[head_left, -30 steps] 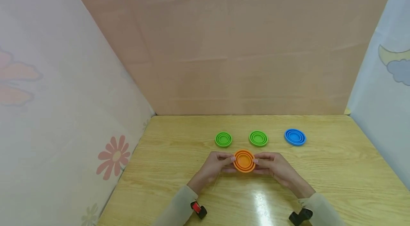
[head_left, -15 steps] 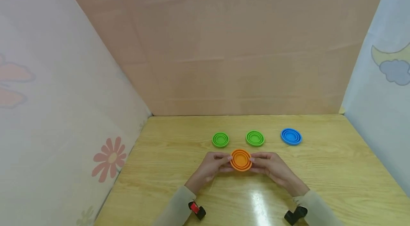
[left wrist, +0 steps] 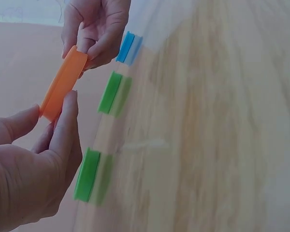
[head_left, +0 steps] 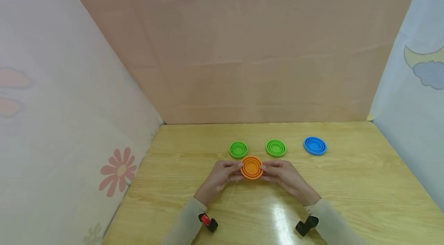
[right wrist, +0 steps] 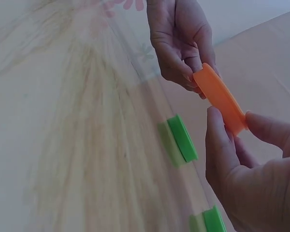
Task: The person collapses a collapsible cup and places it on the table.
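Note:
Between my two hands is an orange collapsible cup (head_left: 251, 167), folded flat into concentric rings, its open face toward the head camera. My left hand (head_left: 222, 175) pinches its left edge, thumb on the near face and fingers behind. On the opposite edge my right hand (head_left: 288, 177) grips it the same way. Both wrist views show the orange cup (left wrist: 64, 84) edge-on and held clear of the table. Just behind it lie a smaller green folded cup (head_left: 238, 149), another green folded cup (head_left: 276, 148) and a blue folded cup (head_left: 315, 146), in a row.
The light wooden table (head_left: 347, 183) meets a brown covered back wall (head_left: 243, 63). A pale flowered wall (head_left: 86, 121) closes the left side, and a pale wall (head_left: 409, 114) with a moon and cloud stands at the right.
Both hands have carried the orange cup left and slightly toward the row of cups. The green and blue cups stay put; the head view has shifted a little.

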`<state>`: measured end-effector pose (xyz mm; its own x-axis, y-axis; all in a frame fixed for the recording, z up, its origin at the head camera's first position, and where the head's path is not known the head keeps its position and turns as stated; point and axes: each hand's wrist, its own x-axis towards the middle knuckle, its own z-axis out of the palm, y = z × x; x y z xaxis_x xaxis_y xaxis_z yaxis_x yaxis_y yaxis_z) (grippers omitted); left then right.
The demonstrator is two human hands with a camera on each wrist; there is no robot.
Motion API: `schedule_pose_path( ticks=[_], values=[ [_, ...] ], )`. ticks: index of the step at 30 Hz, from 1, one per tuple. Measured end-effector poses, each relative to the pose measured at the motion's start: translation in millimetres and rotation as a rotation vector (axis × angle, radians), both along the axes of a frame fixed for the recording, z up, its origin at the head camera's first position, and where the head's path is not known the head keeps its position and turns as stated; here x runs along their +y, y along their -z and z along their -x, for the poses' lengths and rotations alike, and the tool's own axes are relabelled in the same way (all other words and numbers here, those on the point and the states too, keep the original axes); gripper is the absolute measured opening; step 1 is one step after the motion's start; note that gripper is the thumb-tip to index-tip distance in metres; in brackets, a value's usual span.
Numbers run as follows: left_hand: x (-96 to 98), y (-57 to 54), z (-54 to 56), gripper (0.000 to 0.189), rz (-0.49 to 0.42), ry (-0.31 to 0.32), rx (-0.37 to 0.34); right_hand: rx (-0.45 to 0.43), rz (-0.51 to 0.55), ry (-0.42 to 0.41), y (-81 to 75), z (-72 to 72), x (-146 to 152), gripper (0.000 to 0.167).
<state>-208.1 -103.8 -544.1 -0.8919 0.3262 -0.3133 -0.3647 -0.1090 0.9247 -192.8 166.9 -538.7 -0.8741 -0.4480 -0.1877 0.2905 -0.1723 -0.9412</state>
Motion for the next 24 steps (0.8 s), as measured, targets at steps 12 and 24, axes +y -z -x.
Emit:
schedule_pose_path(
  ticks=[12,24],
  values=[
    [-47.7,-13.9,11.6,0.035,0.109,0.027,0.051,-0.121,0.054,-0.014,-7.0,23.5,-44.4,0.044],
    [-92.0,-27.3,29.9,0.035,0.195,-0.007,0.065,-0.136,0.023,0.049,-19.1,40.5,-100.2,0.039]
  ],
)
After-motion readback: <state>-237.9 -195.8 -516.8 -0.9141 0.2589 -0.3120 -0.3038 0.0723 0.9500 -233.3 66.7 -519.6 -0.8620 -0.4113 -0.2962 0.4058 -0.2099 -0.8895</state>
